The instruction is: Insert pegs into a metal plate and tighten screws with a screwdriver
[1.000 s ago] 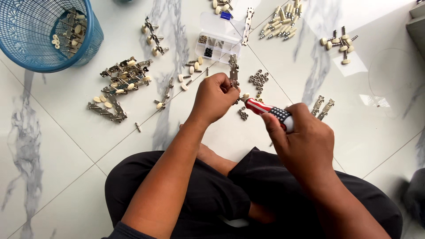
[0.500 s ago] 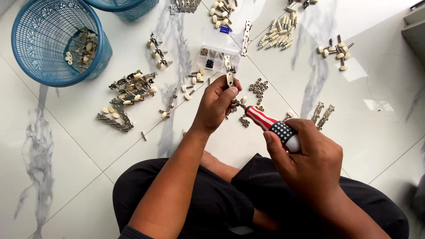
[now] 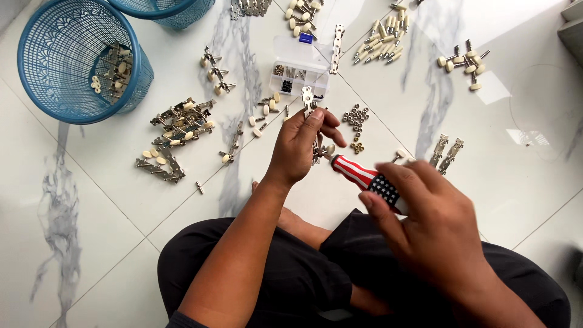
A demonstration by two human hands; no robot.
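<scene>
The person sat cross-legged on the white marble-tiled floor (image 3: 109, 200), and the step in hand looked like screw-driving on a small part. The left hand (image 3: 300, 146) was clenched around a metal tuner plate (image 3: 308, 97), holding it upright above the floor, its top end showing over the fingertips. The right hand (image 3: 425, 212) gripped the striped and starred handle of a screwdriver (image 3: 358, 175), whose tip pointed up and left into the lower part of the plate, beside a cream knob; the contact point itself was too small to make out.

Just beyond the left hand lay a clear compartment box (image 3: 300, 67) of tiny hardware, a small heap of washers (image 3: 356, 118) to its near right, and a pile of finished-looking tuner strips (image 3: 176, 130) to the left. A blue basket (image 3: 36, 73) stood at the far left of the floor with a few parts inside.

By my judgement, the next move called for keeping the tip seated in the screw head, the plate held steady, and the handle turned without slipping.
</scene>
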